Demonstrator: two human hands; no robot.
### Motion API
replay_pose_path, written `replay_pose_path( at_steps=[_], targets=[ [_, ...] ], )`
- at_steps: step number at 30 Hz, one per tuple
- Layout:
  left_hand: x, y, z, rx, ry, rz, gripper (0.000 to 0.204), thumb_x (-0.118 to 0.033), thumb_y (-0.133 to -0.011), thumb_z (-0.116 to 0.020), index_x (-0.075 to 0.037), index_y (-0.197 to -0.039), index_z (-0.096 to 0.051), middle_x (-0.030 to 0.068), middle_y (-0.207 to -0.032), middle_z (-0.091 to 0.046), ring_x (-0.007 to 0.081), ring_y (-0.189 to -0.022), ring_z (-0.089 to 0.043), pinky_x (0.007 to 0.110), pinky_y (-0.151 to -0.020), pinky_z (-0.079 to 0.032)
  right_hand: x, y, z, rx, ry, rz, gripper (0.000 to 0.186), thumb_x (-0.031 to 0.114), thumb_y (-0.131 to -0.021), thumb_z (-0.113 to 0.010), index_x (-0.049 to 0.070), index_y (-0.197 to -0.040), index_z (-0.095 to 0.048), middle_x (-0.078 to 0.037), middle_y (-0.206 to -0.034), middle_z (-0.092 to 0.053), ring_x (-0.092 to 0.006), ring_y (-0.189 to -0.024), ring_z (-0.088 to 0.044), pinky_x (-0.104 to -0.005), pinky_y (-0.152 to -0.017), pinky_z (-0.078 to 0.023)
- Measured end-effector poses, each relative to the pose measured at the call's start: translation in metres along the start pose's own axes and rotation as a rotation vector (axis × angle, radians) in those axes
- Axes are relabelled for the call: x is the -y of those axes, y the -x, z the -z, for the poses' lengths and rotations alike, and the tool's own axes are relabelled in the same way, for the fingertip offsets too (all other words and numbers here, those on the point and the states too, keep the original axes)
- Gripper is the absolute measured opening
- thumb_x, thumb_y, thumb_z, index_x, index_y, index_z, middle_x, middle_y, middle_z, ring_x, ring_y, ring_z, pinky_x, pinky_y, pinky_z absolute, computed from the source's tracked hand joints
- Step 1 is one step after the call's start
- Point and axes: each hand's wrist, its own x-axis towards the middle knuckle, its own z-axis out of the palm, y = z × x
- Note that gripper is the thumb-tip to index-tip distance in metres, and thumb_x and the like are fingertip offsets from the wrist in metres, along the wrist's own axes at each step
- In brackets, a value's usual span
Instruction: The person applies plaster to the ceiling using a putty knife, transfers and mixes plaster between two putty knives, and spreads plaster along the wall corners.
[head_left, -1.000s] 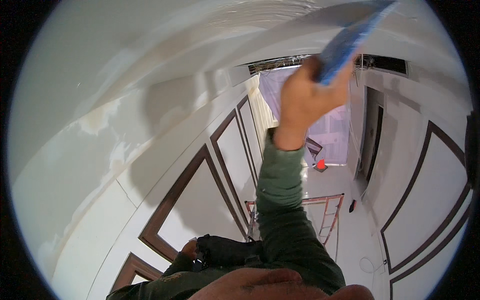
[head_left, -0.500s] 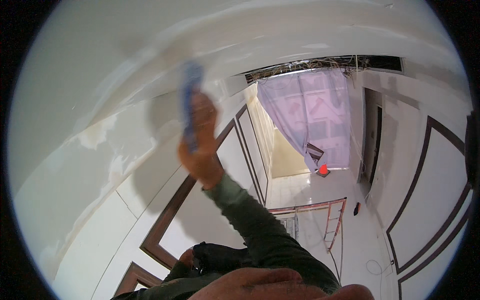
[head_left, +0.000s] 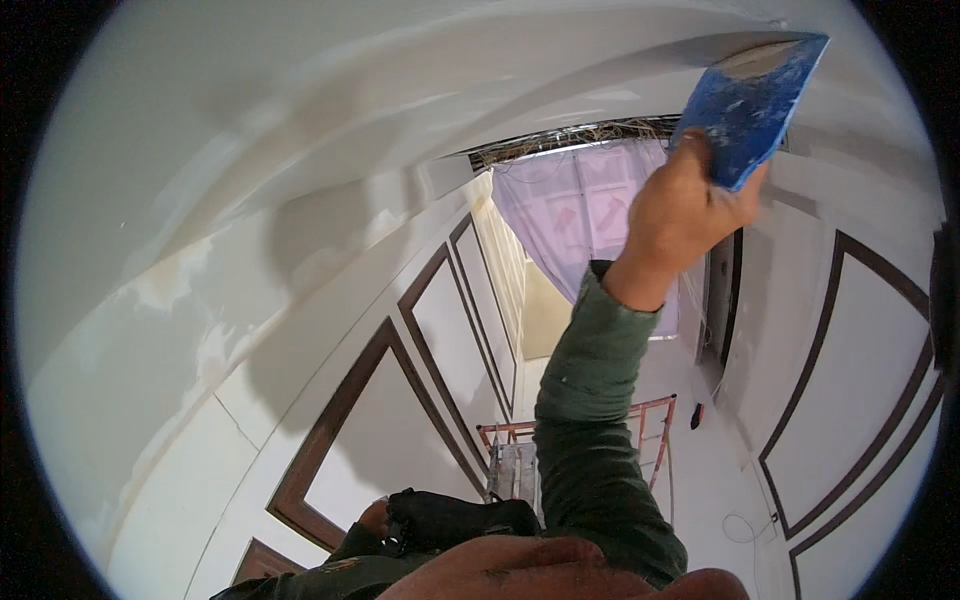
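In the head view, your right arm, in a green sleeve, reached up overhead with the wrist bare and the back of the hand toward the camera. Your right hand gripped a blue spreader, thumb on its near face, holding it tilted up at the ceiling, toward the ceiling's right side; whether its far edge touched could not be told. Only a patch of your left hand showed beside a black bundle, so its grip could not be told. Leftward from the blade, a broad ceiling stretch ran to the left wall's top edge; rightward, the right wall lay nearer. A red metal frame stood below your forearm.
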Motion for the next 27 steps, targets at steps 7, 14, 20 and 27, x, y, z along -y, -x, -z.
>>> replay_pose_path(
  at_steps=[7, 14, 20, 27],
  targets=[
    [0.02, 0.009, 0.012, 0.091, -1.065, -0.486, 0.023, -0.012, -0.061, -0.067, -0.005, -0.082, -0.059, 0.0091, -0.065, -0.054, 0.019, -0.061, -0.053, 0.035, -0.052, -0.041, 0.076, 0.139, -0.091, 0.321, -0.409, -0.03, 0.072, 0.008, -0.069, -0.058, 0.006, -0.138, -0.034, -0.017, -0.147, -0.02, -0.0404, -0.136, -0.012, -0.0511, -0.108, -0.01],
    [0.031, 0.016, 0.015, 0.055, -1.16, -0.552, 0.024, -0.012, -0.059, -0.067, -0.005, -0.081, -0.06, 0.0098, -0.066, -0.056, 0.0197, -0.064, -0.055, 0.035, -0.053, -0.042, 0.133, 0.272, -0.109, 0.601, -0.494, -0.122, 0.069, -0.007, -0.066, -0.05, 0.009, -0.132, -0.037, -0.018, -0.144, -0.027, -0.0469, -0.131, -0.017, -0.0673, -0.101, -0.005],
    [0.059, 0.013, 0.053, -0.015, -1.389, -0.685, 0.025, -0.012, -0.058, -0.068, -0.005, -0.081, -0.061, 0.0105, -0.068, -0.058, 0.0203, -0.065, -0.057, 0.035, -0.054, -0.043, 0.067, 0.208, -0.042, 0.244, -0.349, -0.259, 0.059, -0.006, -0.073, -0.052, -0.004, -0.129, -0.036, -0.021, -0.126, -0.04, -0.0332, -0.115, -0.039, -0.044, -0.098, -0.028],
    [0.055, -0.022, 0.051, 0.151, -1.365, -0.56, 0.024, -0.012, -0.054, -0.071, -0.006, -0.076, -0.062, 0.0108, -0.065, -0.058, 0.0175, -0.066, -0.058, 0.034, -0.056, -0.045, -0.006, 0.004, 0.004, -0.162, 0.123, 0.097, 0.025, 0.0, -0.077, -0.054, -0.013, -0.099, -0.052, -0.016, -0.086, -0.059, -0.0222, -0.075, -0.056, -0.0318, -0.068, -0.044]
  ],
)
